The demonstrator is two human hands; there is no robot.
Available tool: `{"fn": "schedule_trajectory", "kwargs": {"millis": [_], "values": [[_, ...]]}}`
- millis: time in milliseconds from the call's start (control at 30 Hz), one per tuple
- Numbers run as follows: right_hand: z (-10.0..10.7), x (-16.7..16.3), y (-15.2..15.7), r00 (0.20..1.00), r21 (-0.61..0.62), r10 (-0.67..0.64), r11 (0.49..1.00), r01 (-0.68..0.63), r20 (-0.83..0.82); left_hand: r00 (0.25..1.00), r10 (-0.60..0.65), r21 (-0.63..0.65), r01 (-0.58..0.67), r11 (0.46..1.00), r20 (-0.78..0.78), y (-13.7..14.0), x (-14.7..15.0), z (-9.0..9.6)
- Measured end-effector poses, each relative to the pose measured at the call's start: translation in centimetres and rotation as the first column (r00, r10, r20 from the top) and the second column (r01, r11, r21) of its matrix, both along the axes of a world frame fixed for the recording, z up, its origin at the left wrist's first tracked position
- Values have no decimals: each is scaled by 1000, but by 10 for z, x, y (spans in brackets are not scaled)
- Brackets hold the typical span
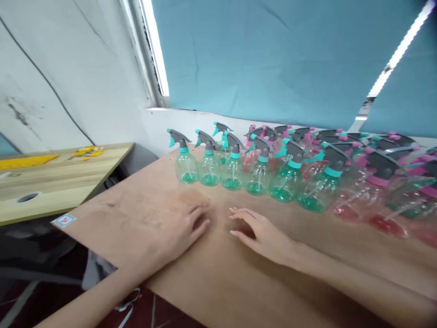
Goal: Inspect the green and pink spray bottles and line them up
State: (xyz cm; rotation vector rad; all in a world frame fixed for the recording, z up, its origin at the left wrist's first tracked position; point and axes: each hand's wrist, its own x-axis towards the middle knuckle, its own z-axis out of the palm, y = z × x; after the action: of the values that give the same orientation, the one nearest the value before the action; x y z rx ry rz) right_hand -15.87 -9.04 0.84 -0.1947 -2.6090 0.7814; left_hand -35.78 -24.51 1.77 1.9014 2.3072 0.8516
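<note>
My left hand [189, 228] rests on the wooden table [136, 218], its fingers curved and apart from the thumb, with nothing in it. Facing it, my right hand [254, 230] hovers or rests just over the same surface, thumb and fingers apart and holding nothing. Behind both hands stands a row of clear green spray bottles with grey and turquoise trigger heads; a front one [232, 173] is upright between the hands' positions. The nearest bottle to my right hand is another green spray bottle [257, 177]. Neither hand touches a bottle.
Many pink spray bottles [362, 196] crowd the right side among more green ones. A second table [99, 166] at the left bears yellow pieces [87, 151]. A sticker [64, 220] marks the table's left corner. Blue sheeting [273, 59] covers the window behind.
</note>
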Motion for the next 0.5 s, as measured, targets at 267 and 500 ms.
{"fn": "schedule_trajectory", "kwargs": {"millis": [267,500], "values": [[-2,-18,-1,1000,-33,26,999,-26,4,868,472,224,-496,839,153,41,-95,20],[5,-16,-7,1000,-88,-2,996,5,28,834,512,280,-552,786,207,86,-111,34]]}}
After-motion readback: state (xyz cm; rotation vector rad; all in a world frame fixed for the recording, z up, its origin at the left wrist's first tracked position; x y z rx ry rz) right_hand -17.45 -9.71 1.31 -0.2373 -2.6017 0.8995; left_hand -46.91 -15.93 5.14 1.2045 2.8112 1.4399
